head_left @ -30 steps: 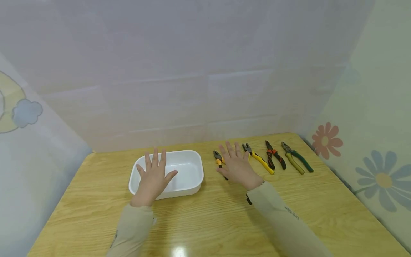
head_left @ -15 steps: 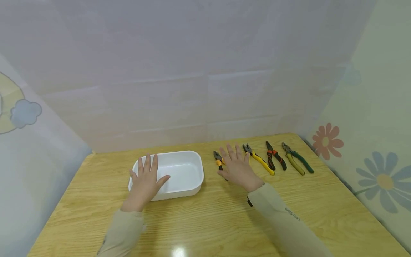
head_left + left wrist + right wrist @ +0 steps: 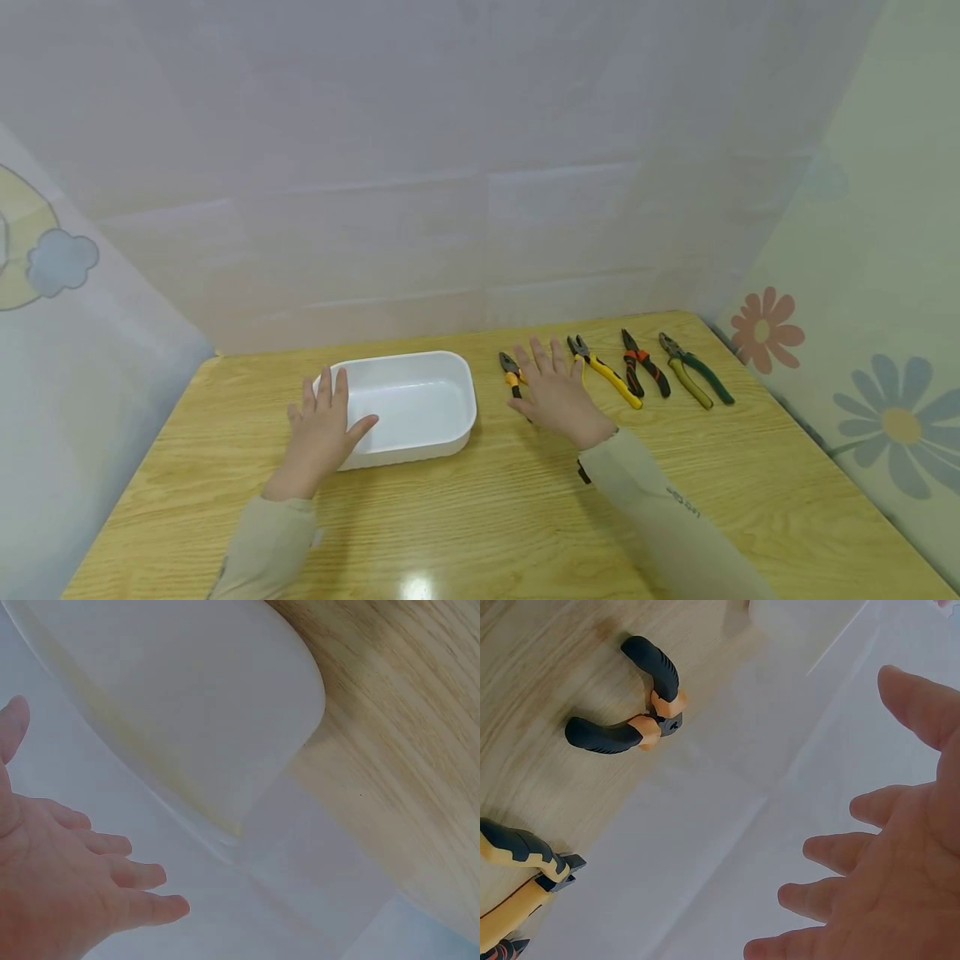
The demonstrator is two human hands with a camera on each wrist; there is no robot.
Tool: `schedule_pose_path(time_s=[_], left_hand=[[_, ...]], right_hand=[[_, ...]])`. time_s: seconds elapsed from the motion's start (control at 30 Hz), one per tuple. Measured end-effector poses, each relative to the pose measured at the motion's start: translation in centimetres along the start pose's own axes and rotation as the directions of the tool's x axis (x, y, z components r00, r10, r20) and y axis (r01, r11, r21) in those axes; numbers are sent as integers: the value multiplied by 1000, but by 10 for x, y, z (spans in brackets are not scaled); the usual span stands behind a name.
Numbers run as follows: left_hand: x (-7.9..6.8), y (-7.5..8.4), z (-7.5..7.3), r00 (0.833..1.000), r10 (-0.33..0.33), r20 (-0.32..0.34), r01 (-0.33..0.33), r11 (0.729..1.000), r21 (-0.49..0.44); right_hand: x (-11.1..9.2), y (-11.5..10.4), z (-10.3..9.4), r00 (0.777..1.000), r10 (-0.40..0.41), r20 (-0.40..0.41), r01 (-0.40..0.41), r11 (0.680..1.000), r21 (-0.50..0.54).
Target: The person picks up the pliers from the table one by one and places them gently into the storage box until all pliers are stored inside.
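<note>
My left hand (image 3: 313,440), fingers spread and holding nothing, is over the left end of a white rectangular plastic basin (image 3: 408,404). In the left wrist view the hand (image 3: 75,877) is apart from the basin wall (image 3: 202,697). My right hand (image 3: 558,396) is also spread and holds nothing; in the head view it partly hides orange-and-black pliers (image 3: 512,377). The right wrist view shows these pliers (image 3: 656,712) lying on the wood with handles apart, away from the hand (image 3: 885,877). Yellow-and-black pliers (image 3: 611,379) lie just right of it.
Further right on the wooden table (image 3: 480,517) lie red-and-black pliers (image 3: 641,365) and green-handled pliers (image 3: 693,371). A pale sheet wall (image 3: 480,208) rises along the back edge. Flower-printed and cloud-printed walls flank both sides.
My left hand has moved left and slightly toward me, from over the basin's inside to its left end. The right hand, basin and pliers have stayed in place.
</note>
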State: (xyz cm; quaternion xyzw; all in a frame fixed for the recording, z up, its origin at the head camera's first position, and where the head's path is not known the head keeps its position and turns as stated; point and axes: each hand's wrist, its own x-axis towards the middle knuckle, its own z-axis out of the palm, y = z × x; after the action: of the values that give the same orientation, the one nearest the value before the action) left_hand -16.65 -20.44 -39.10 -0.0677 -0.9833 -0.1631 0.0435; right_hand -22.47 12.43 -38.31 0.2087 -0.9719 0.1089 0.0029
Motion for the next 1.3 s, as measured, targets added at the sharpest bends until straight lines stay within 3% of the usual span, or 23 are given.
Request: schedule_pose_path(time_s=[1.0,1.3], left_hand=[[-9,-21,-1,996,-62,62,66,996,-63],[-11,-27,-4,987,-97,124,113,986,-124]], right_hand=[[-5,3,5,1000,-9,-16,9,1000,28],[-3,5,9,1000,-5,-4,5,999,54]])
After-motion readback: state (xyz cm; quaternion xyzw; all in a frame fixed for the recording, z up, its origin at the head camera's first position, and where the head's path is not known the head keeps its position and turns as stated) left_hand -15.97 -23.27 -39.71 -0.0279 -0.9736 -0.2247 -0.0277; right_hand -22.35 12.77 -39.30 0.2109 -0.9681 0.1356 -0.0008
